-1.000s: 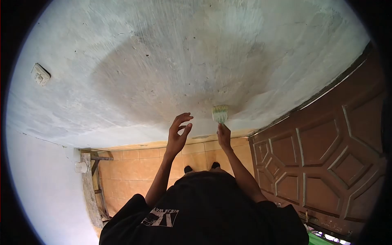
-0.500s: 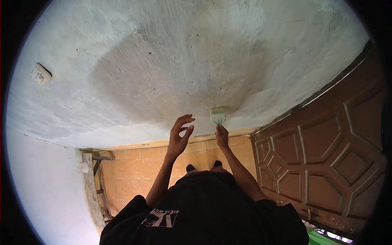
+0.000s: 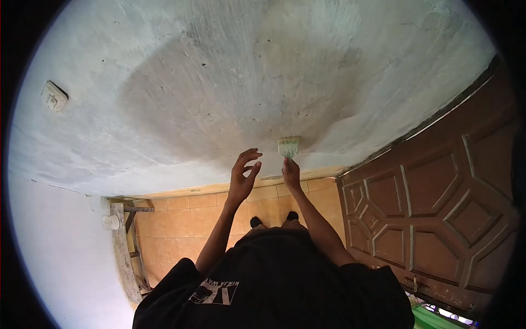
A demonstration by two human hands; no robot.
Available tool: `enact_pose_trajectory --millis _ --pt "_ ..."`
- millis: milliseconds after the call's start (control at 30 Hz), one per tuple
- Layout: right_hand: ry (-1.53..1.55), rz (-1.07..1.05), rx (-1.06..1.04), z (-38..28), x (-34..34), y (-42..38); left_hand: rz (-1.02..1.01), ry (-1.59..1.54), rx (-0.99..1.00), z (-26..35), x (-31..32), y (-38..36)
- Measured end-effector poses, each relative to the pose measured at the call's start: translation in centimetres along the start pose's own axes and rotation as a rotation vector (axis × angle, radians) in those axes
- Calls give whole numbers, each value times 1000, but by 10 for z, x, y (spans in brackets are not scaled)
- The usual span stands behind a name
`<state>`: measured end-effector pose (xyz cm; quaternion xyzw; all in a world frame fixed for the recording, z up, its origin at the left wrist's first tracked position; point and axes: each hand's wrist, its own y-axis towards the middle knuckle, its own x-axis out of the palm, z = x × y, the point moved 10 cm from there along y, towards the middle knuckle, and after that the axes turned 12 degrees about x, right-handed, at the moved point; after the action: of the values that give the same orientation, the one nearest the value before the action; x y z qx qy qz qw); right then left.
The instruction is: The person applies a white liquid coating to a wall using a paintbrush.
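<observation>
My right hand [image 3: 291,173] grips the handle of a small paintbrush [image 3: 288,146] with pale bristles, pressed against the low part of a grey plastered wall [image 3: 230,82]. A darker damp patch spreads over the wall's middle, above the brush. My left hand [image 3: 243,176] hovers just left of the brush, fingers spread and holding nothing, close to the wall. My black shirt fills the bottom of the view.
A brown carved wooden door [image 3: 438,203] stands at the right. Orange floor tiles [image 3: 181,225] lie below. A wooden frame [image 3: 125,247] with a small white cup [image 3: 110,222] leans at the left. A wall switch [image 3: 53,96] sits at far left.
My right hand has moved the brush up and slightly left along the wall. My left hand has risen a little with it.
</observation>
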<state>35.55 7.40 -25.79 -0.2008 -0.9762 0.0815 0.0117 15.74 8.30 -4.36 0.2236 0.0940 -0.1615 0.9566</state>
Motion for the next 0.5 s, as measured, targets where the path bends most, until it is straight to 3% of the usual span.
enact_pose_trajectory --millis 100,333,500 --pt "9 14 -32 -3 -7 -17 11 66 92 -12 1 -2" --pt "-29 -11 -145 -76 12 11 -12 73 17 -43 14 -13" --pt "-99 -66 6 -3 6 8 -24 121 24 -34 13 -11"
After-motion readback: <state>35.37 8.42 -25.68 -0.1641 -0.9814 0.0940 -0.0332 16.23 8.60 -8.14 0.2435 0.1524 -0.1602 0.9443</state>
